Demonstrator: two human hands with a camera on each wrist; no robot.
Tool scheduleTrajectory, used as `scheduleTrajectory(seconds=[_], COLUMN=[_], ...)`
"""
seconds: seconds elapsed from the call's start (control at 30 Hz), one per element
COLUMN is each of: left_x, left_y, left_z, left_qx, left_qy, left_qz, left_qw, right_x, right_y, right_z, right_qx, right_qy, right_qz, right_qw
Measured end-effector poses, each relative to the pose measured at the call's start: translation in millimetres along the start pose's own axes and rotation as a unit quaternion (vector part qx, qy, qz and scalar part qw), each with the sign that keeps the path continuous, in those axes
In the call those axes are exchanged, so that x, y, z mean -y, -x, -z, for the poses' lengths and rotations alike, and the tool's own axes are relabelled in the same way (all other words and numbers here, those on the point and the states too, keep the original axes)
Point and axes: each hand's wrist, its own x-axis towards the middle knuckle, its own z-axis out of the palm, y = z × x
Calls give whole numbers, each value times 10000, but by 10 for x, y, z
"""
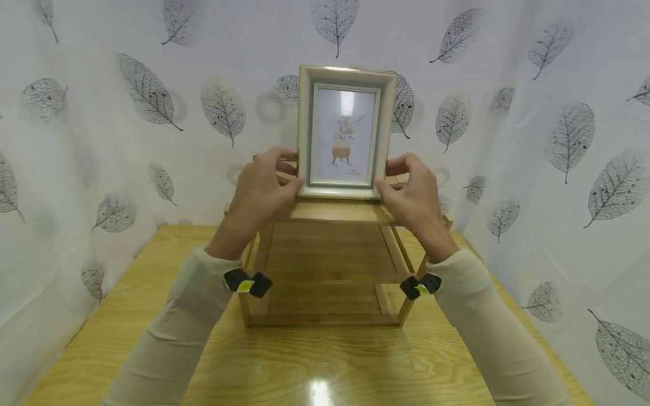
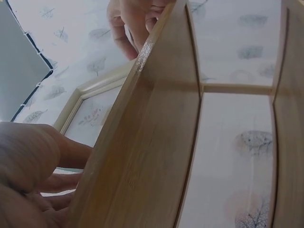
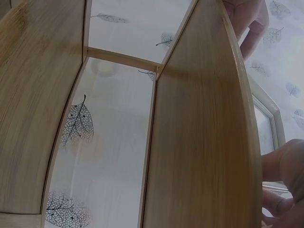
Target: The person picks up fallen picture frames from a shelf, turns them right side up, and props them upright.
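A cream picture frame (image 1: 307, 129) with a small print of a potted plant stands upright, slightly tilted, over the top board of a wooden shelf rack (image 1: 332, 251). At its lower left corner my left hand (image 1: 266, 183) pinches the edge, thumb toward the front. My right hand (image 1: 413, 189) grips the lower right edge the same way. From the left wrist, the picture frame (image 2: 78, 97) shows partly behind the top board (image 2: 137, 123), which hides its lower part. The right wrist view likewise catches only a strip of the frame (image 3: 275, 116) beyond the board.
The rack has several levels, with a middle board (image 1: 330, 276) and a lower one (image 1: 325, 299). It stands on a glossy wooden table (image 1: 325, 361). Behind and on both sides hangs a white curtain (image 1: 254, 56) printed with dark leaves.
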Motion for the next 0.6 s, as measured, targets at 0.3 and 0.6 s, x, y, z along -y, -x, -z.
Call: scheduleTrajectory(seconds=[0.3,0.6], left_x=[-11,-13], left_y=[-80,-97], left_z=[8,6], left_qx=[527,496], left_qy=[-233,73], left_qz=[54,193], left_qw=[9983,9986], right_x=[-9,-24], right_y=[-6,-5], right_z=[-7,-14], right_qx=[37,49], right_qy=[-161,-287], right_qz=[-130,-84], right_qw=[9998,9995])
